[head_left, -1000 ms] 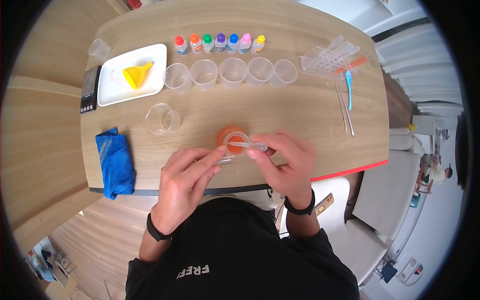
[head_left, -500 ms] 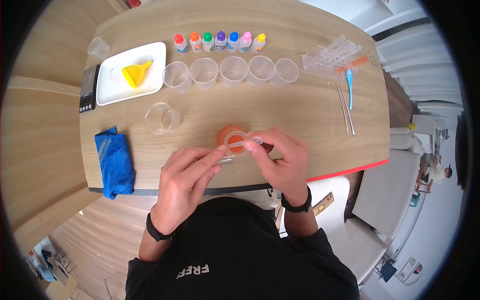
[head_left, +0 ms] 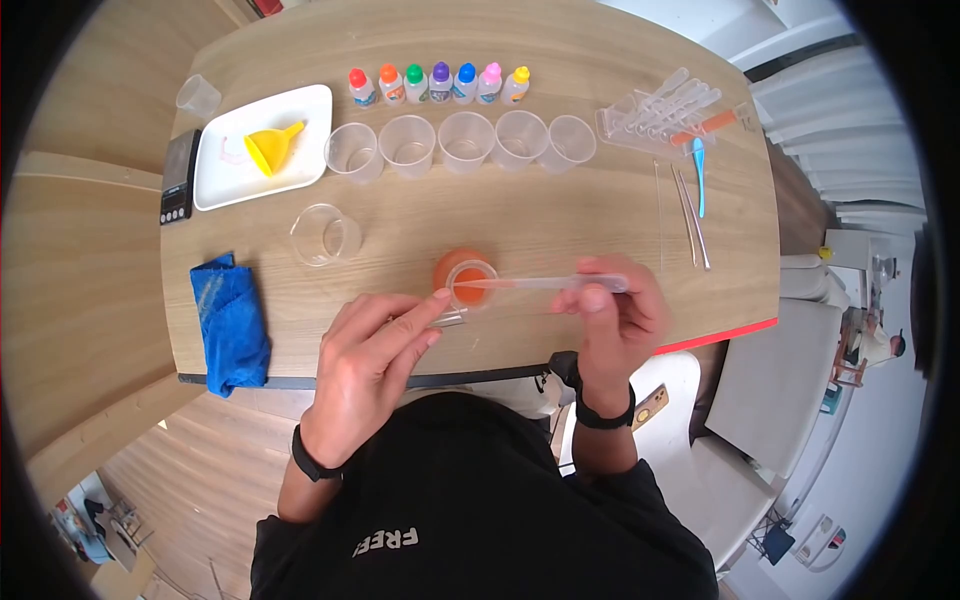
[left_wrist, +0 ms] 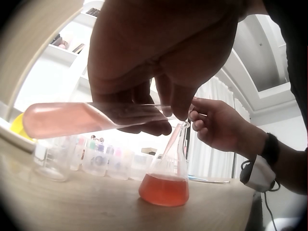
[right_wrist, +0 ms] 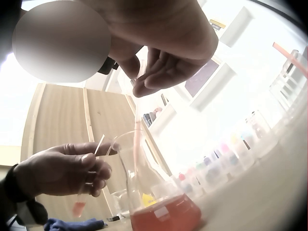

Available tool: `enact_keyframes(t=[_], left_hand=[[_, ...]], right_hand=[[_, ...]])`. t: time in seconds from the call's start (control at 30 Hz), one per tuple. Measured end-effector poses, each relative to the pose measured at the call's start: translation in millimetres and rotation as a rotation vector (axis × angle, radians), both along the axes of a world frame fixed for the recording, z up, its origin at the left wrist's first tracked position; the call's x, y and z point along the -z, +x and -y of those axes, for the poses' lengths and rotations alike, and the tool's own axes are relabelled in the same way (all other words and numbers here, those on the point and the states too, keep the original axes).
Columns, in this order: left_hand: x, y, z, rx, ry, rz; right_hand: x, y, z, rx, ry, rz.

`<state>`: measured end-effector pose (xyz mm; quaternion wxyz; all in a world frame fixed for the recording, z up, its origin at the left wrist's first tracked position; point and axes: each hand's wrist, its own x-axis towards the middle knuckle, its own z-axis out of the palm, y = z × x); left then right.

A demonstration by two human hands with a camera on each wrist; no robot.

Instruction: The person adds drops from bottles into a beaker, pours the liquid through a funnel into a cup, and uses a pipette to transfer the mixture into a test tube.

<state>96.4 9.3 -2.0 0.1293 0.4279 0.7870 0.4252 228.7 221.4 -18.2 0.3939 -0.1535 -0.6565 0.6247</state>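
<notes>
A conical flask (left_wrist: 164,190) of orange-red liquid stands on the table before the person. The right hand (head_left: 615,320) pinches a clear plastic dropper pipette (head_left: 545,283) near its bulb; the lower stem reaches into the flask's mouth and looks pinkish inside. My left hand (head_left: 370,350) holds a test tube (left_wrist: 62,120) of pale red liquid, seen tilted in the left wrist view. Its index fingertip is right at the flask's rim. In the right wrist view the tube's lower end (right_wrist: 79,208) shows below the left hand.
Beyond the flask is a beaker (head_left: 322,238), then a row of plastic cups (head_left: 408,148) and several dropper bottles (head_left: 441,88). A blue cloth (head_left: 230,325), white tray (head_left: 215,190) with yellow funnel (head_left: 270,153) and scale (head_left: 178,180) lie left. A test tube rack (head_left: 640,125) and rods (head_left: 690,220) lie right.
The right hand has risen and moved to the right, drawing most of the pipette out of the flask's neck. The left hand and the flask have stayed in place.
</notes>
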Motion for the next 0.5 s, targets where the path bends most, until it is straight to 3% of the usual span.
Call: enact_keyframes(t=[0.33,0.5], left_hand=[[-1,1,-1,0.001,-0.009,-0.015],[0,1,-1,-0.005,-0.002,-0.010]], right_hand=[[8,12,-22,0.120,-0.298,-0.151],[14,13,-19,0.084,-0.333,-0.156]])
